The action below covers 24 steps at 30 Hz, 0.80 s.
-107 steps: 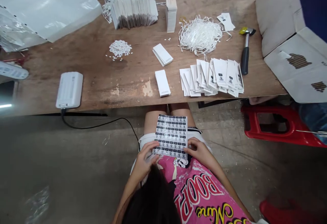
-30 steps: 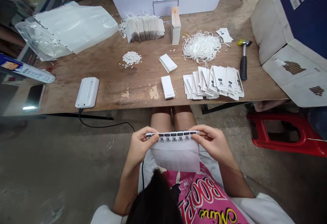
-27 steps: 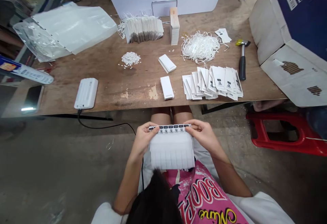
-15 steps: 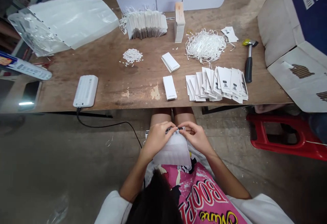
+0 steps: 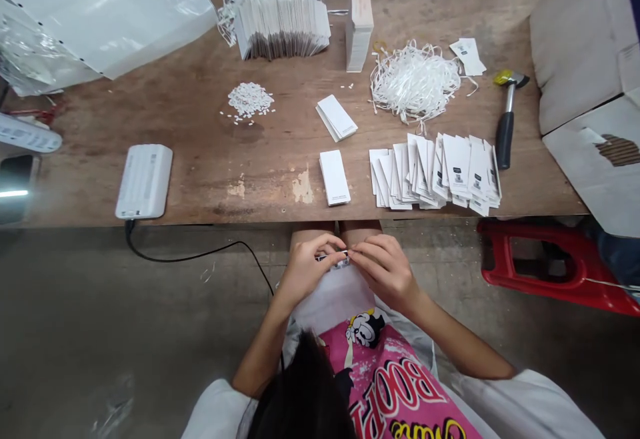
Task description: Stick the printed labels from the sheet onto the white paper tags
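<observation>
A fanned row of white cards (image 5: 325, 295), with small black print along the top edge, lies over my lap. My left hand (image 5: 307, 269) is closed on the cards from the left, thumb and fingers at their printed edge. From the right, my right hand (image 5: 390, 272) pinches at the same edge, its fingertips meeting those of the left hand. Whatever sits right between the fingertips is too small to make out. On the table ahead are two small stacks of white cards (image 5: 335, 177) and a spread row of printed tags (image 5: 457, 165).
Beyond lie a heap of white strings (image 5: 415, 82), small white pieces (image 5: 250, 100), a long row of strung tags (image 5: 283, 25) and an upright card stack (image 5: 359, 32). A hammer (image 5: 506, 125) rests at right, a power bank (image 5: 145, 181) at left. A red stool (image 5: 530, 279) stands below.
The view has shifted nearer the table. My right hand has come inward, over the right part of the cards, its fingers closer together. The left hand stays at the printed edge.
</observation>
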Each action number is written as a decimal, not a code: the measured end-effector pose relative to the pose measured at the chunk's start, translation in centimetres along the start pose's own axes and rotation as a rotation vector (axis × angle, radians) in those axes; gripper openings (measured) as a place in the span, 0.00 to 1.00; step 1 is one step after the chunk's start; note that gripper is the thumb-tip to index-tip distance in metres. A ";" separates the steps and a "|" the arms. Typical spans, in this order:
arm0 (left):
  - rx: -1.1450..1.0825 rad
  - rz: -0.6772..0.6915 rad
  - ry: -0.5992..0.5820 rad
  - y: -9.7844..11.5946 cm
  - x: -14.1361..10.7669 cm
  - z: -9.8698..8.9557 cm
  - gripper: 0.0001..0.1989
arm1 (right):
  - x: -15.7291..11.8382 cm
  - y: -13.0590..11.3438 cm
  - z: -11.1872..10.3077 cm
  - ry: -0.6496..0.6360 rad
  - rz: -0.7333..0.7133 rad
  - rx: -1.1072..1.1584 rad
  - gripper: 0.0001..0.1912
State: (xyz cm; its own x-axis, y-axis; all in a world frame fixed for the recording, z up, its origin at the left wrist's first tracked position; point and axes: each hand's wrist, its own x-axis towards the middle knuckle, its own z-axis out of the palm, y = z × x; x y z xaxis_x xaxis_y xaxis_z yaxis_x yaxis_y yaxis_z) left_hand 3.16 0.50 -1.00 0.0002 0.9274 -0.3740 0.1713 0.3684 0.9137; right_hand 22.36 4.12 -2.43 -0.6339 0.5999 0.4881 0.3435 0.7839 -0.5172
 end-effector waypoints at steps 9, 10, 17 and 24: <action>0.024 0.010 0.022 -0.9 1.0 -1.5 0.15 | 5.0 0.6 -2.3 -0.187 0.183 0.338 0.09; 0.094 0.047 0.035 -0.8 0.9 -1.5 0.16 | 6.1 0.9 -2.8 -0.174 0.207 0.359 0.09; 0.779 0.211 0.212 0.1 1.5 -0.4 0.26 | 12.9 4.7 -2.1 -0.187 0.314 0.244 0.04; 0.934 0.056 0.210 1.2 1.8 -0.3 0.26 | 14.0 6.1 0.2 -0.366 0.354 0.243 0.06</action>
State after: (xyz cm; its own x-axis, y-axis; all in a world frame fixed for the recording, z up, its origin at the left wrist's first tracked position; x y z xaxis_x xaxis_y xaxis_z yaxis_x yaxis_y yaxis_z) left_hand 3.03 2.67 -0.53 -0.1285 0.9681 -0.2150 0.8926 0.2074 0.4003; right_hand 15.48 17.26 1.13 -0.7228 0.6911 0.0016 0.4373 0.4591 -0.7733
